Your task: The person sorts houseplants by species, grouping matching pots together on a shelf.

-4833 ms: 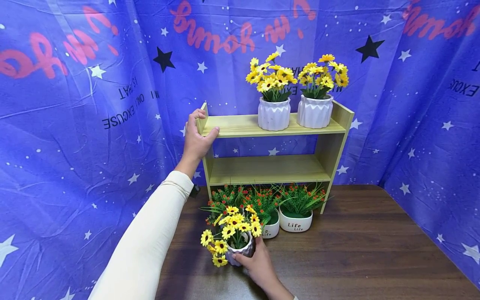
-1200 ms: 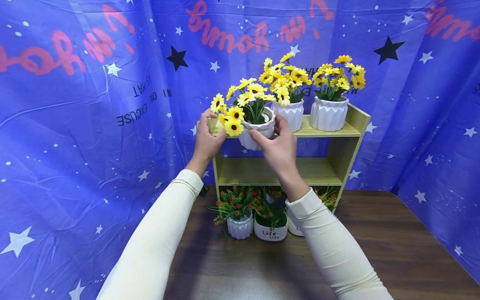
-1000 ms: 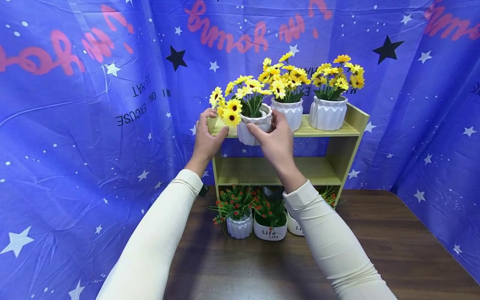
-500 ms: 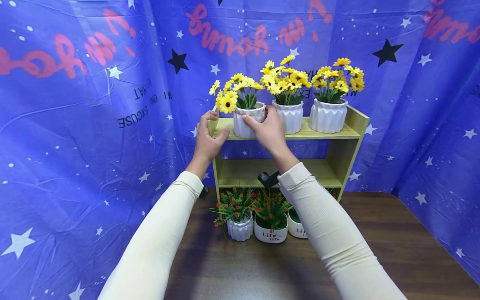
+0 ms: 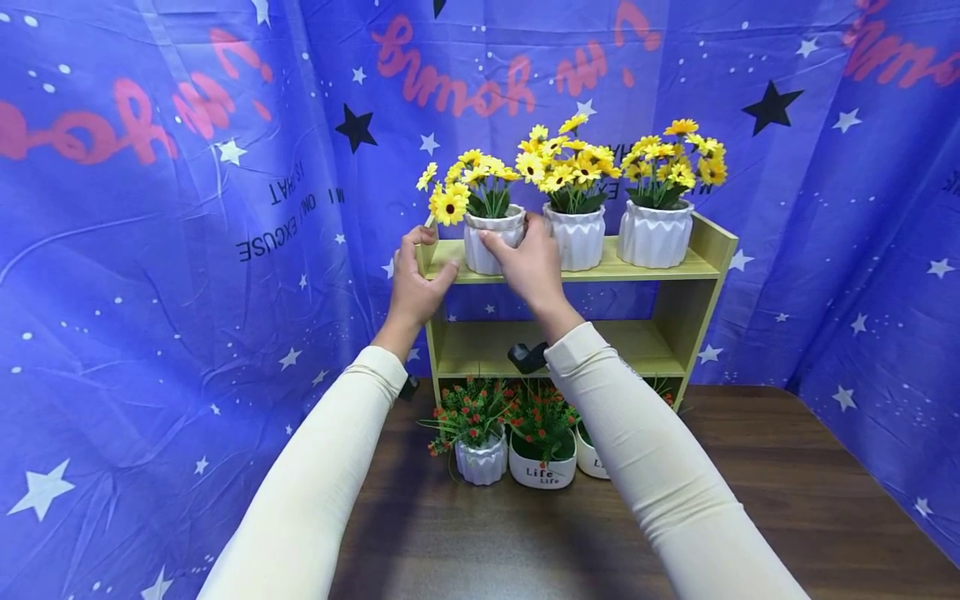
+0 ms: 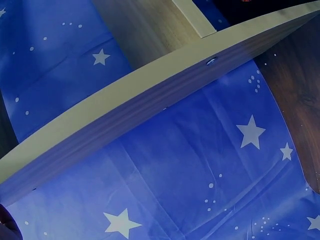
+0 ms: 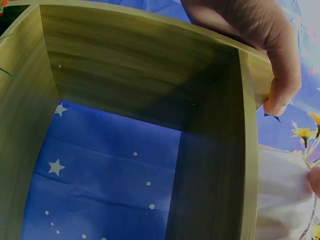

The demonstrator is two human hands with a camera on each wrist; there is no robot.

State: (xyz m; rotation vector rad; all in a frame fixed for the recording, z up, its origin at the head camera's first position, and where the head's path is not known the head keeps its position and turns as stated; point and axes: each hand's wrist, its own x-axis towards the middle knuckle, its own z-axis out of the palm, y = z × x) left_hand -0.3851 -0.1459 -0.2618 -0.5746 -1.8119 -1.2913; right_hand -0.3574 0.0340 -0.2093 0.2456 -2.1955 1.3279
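On the top board of a wooden shelf (image 5: 570, 271), a white fluted flowerpot (image 5: 480, 246) with yellow daisy-like flowers (image 5: 468, 187) stands upright at the left end. My right hand (image 5: 528, 262) holds this pot from its right side, thumb at the front. My left hand (image 5: 420, 287) grips the shelf's upper left corner, its fingers over the side panel and its thumb by the front edge. The right wrist view shows the left hand (image 7: 270, 45) on the panel and part of the white pot (image 7: 280, 185). Mostly the side panel (image 6: 115, 105) fills the left wrist view.
Two matching potted yellow flowers, one in the middle (image 5: 576, 237) and one at the right (image 5: 656, 233), share the top board. Red-flowered plants in white pots (image 5: 542, 471) line the shelf's foot on the brown table (image 5: 450, 542). A starry blue curtain (image 5: 187, 333) hangs behind.
My right hand has lifted the flowerpot from the table to the top board, lowering it there over the last second. My left hand keeps its grip on the shelf corner.
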